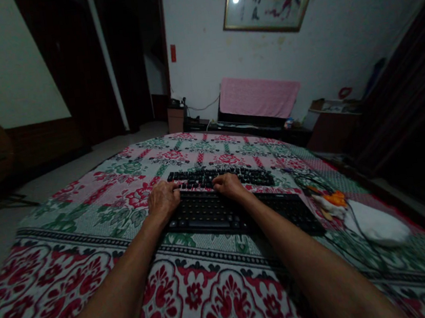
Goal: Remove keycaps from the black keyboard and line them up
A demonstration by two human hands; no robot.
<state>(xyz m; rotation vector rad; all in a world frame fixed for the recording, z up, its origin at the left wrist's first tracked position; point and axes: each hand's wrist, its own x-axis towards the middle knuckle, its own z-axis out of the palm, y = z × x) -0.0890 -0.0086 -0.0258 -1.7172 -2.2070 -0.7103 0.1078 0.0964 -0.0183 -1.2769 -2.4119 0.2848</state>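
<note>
A black keyboard (207, 210) lies across the patterned bed cover, its left part showing rows of small light-coloured spots where keycaps would sit. Just beyond it, loose black keycaps (253, 174) are laid out in rows. My left hand (163, 202) is at the keyboard's upper left corner with its fingers curled together. Over the gap between the keyboard and the keycap rows, my right hand (228, 184) is closed in a pinch, fingertips pointing left. Whatever either hand holds is too small or too hidden to make out.
A patterned cover (229, 291) spreads under everything. To the right lie a white bag-like thing (377, 224), an orange item (335, 198) and dark cables. Past the far edge stands a low cabinet with a pink towel (259, 96) draped over something.
</note>
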